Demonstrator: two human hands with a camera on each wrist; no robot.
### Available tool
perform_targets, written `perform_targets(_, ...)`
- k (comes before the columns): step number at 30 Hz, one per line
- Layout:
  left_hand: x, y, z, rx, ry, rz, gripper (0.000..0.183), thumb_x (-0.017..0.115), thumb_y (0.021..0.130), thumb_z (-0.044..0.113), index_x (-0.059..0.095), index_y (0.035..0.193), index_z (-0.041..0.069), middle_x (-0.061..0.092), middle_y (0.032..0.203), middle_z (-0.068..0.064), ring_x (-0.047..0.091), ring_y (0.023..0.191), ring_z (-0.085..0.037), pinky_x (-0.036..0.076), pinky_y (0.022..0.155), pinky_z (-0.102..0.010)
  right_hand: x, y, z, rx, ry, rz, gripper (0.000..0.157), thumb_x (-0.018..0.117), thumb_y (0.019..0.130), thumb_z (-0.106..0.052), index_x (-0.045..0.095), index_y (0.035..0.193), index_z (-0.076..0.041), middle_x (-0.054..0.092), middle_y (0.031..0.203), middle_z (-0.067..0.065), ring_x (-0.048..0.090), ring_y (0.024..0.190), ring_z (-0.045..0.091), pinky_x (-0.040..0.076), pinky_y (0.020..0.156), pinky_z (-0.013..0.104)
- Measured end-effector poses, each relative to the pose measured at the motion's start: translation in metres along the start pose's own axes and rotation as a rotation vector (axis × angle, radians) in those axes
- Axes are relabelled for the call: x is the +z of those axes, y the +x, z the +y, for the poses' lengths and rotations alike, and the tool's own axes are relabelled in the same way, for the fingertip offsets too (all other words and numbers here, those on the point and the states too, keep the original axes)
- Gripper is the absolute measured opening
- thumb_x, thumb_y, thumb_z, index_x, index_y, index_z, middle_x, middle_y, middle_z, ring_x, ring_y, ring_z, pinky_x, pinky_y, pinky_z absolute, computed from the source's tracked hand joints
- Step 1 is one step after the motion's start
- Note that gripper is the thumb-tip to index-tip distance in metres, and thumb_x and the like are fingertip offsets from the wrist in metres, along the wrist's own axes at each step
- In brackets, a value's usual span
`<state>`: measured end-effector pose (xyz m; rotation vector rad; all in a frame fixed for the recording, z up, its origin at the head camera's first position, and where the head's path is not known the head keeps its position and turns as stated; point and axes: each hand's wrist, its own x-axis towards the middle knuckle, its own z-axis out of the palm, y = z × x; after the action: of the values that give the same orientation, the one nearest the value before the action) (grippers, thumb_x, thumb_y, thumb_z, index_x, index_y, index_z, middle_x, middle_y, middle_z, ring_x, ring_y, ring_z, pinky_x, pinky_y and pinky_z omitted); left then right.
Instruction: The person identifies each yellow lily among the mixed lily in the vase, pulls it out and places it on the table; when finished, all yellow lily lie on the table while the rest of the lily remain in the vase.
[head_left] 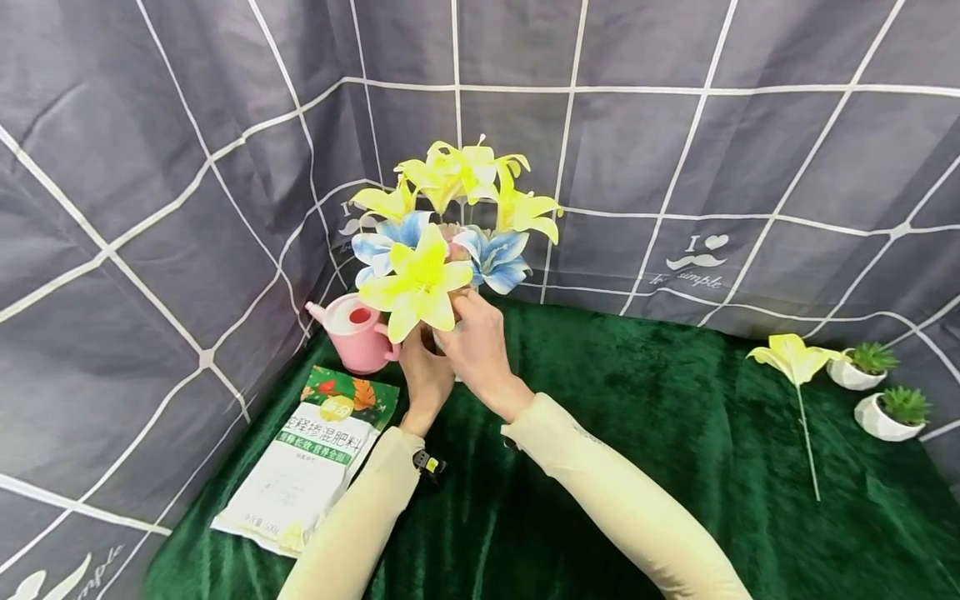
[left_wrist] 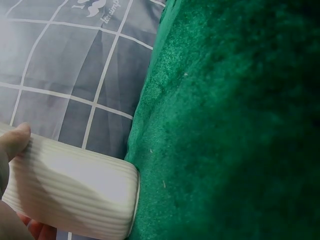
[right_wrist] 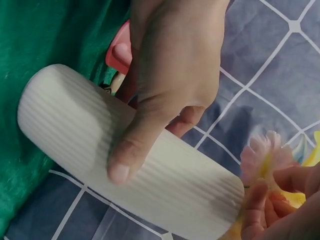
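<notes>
A white ribbed vase (right_wrist: 75, 120) stands on the green cloth, its lower side also plain in the left wrist view. My left hand (right_wrist: 172, 65) wraps round it, thumb across the ribs. Above the vase's mouth, my right hand (head_left: 480, 342) pinches at the front yellow lily (head_left: 420, 283) just under its bloom; the stem there is hidden by the fingers. Behind that bloom are two blue lilies (head_left: 495, 257), a pink flower (right_wrist: 265, 155) and several more yellow lilies (head_left: 438, 175), all gathered over the vase.
A pink watering can (head_left: 356, 337) stands left of the vase, with a white and green fertilizer bag (head_left: 307, 467) lying in front of it. At the far right are a loose yellow lily (head_left: 798, 362) and two small potted succulents (head_left: 891, 417). A grey checked curtain (head_left: 637, 150) hangs behind.
</notes>
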<state>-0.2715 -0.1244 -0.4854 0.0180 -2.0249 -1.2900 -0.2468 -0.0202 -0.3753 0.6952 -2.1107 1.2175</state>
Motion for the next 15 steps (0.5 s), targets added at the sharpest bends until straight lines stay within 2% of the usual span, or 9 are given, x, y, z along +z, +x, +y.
perform_targets(5, 0.001, 0.001, 0.000, 0.015, -0.034, 0.009, 0.035, 0.079, 0.082, 0.017, 0.061, 0.112, 0.014, 0.057, 0.075, -0.014, 0.055, 0.066, -0.038, 0.037, 0.061, -0.027, 0.005, 0.006, 0.000, 0.020, -0.034, -0.007, 0.013, 0.069, 0.095, -0.017, 0.075, 0.093, -0.005, 0.074, 0.093, 0.011, 0.071, 0.087, 0.025, 0.058, 0.074, 0.037)
perform_targets(10, 0.000, -0.001, 0.000, 0.001, -0.025, -0.004, 0.030, 0.078, 0.082, 0.016, 0.061, 0.107, 0.014, 0.057, 0.075, -0.010, 0.055, 0.066, -0.032, 0.037, 0.061, -0.026, 0.005, 0.009, 0.000, 0.022, -0.066, -0.003, 0.017, 0.067, 0.096, -0.016, 0.072, 0.083, -0.006, 0.073, 0.086, 0.011, 0.070, 0.082, 0.024, 0.057, 0.070, 0.036)
perform_targets(15, 0.000, 0.000, 0.000, -0.010, -0.021, -0.004, 0.030, 0.079, 0.081, 0.015, 0.061, 0.105, 0.013, 0.057, 0.075, -0.012, 0.056, 0.066, -0.033, 0.038, 0.060, -0.026, 0.008, 0.013, 0.001, 0.014, -0.086, -0.009, 0.027, 0.064, 0.097, -0.014, 0.068, 0.071, -0.007, 0.073, 0.082, 0.010, 0.070, 0.079, 0.025, 0.057, 0.071, 0.036)
